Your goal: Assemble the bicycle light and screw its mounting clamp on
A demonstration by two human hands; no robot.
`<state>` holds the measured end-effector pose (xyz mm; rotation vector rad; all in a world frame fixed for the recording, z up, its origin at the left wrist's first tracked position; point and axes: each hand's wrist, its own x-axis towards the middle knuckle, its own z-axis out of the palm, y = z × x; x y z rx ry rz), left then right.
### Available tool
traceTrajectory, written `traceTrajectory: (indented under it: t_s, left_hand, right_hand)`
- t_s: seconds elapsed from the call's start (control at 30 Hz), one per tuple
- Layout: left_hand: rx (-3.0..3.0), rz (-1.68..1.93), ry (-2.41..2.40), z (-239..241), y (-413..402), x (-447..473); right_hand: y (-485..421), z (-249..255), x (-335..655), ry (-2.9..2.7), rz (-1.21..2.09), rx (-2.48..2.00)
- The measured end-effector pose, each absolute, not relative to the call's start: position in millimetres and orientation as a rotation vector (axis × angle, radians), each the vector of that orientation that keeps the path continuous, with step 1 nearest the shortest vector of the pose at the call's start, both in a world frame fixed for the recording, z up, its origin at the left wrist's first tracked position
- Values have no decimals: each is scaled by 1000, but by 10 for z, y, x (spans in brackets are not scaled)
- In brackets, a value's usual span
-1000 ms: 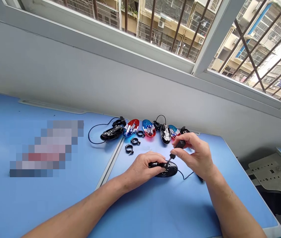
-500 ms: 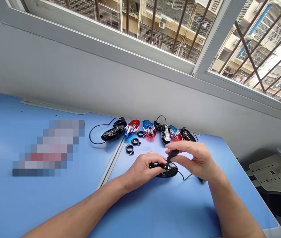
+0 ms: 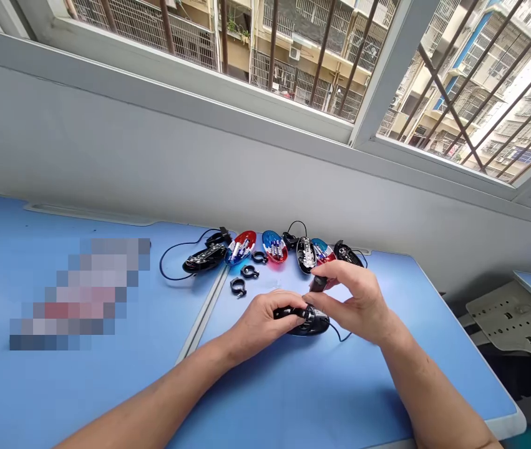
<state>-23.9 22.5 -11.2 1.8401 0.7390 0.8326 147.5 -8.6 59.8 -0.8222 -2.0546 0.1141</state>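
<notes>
My left hand (image 3: 263, 319) is closed round a small black oval device (image 3: 309, 324) that lies on the blue table (image 3: 321, 393), with a thin black cable (image 3: 340, 335) running off its right side. My right hand (image 3: 355, 299) pinches a short black screwdriver (image 3: 317, 284), held upright with its tip down on the device. Both hands touch over the device, which is partly hidden by my fingers.
Behind my hands lies a row of oval parts: red and blue shells (image 3: 243, 246) (image 3: 274, 246), black boards (image 3: 306, 254) (image 3: 204, 257) with cables. Two black clamp rings (image 3: 238, 286) (image 3: 249, 271) lie left of them. A seam (image 3: 204, 318) splits the tables. A white perforated bracket (image 3: 508, 318) stands at right.
My right hand has come down and left, bringing the screwdriver from a slant above the device to upright on it. The left hand keeps its hold. The camera has shifted slightly.
</notes>
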Motion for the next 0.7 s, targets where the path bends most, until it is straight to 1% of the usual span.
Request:
traceTrajectory:
  t_s: [0.13, 0.23, 0.4, 0.57, 0.7]
  left_hand:
    - [1842, 826, 758, -128, 235, -248]
    - [1874, 814, 710, -130, 236, -264]
    - [1920, 789, 634, -110, 228, -275]
    - [1927, 789, 645, -118, 231, -253]
    - [1920, 789, 646, -127, 226, -252]
  right_hand:
    - [-99, 576, 1496, -1959, 398, -928]
    - [-99, 568, 1508, -1889, 514, -955]
    - [-48, 552, 1521, -1833, 564, -950]
    - [-14, 531, 1550, -1874, 489, -903]
    - [-44, 598, 1618, -1990, 584, -897]
